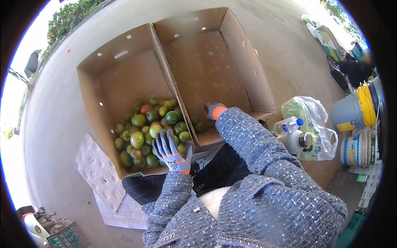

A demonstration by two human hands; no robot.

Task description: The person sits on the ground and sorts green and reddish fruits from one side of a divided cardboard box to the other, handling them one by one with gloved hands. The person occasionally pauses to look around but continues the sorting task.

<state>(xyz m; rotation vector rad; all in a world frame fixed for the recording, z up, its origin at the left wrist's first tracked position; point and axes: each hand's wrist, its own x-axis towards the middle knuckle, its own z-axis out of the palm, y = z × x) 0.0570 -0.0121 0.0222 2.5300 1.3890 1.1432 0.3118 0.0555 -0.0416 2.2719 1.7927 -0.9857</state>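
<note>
Two open cardboard boxes stand side by side before me. The left cardboard box holds many green tomatoes, a few of them reddish, heaped at its near end. My left hand, in a grey and orange work glove, rests on that heap with its fingers apart. Inside the near end of the right cardboard box is my right hand, gloved alike; its fingers are mostly hidden, so I cannot tell what it holds. A few green tomatoes lie to the left of it, by the dividing walls.
A plastic bag, a water bottle and a steel-capped flask stand at the right. Farther right are a grey bucket and a lidded tub. A flat cardboard piece lies at the left. A person is at the upper right.
</note>
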